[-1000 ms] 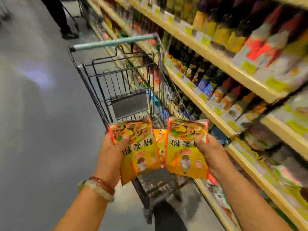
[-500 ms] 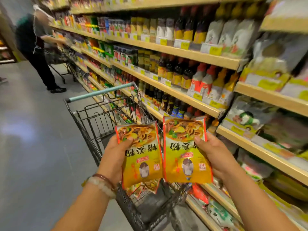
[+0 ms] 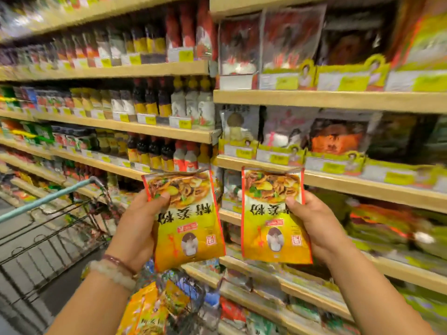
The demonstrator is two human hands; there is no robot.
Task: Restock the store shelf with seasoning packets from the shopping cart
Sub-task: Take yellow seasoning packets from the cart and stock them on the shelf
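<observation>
Inside a brightly lit store aisle: long pale wooden shelves [image 3: 154,129] stacked in tiers, lined with dark glass sauce bottles [image 3: 147,102], yellow price tags [image 3: 151,120] along the edges, grey smooth floor [image 3: 60,301] at lower left.

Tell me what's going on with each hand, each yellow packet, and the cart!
Left hand: grips the left packet.
Right hand: grips the right packet.
Left packet: held up, sealed, print upside down.
Right packet: held up, sealed, print upside down.
Cart: more yellow packets inside.
</observation>
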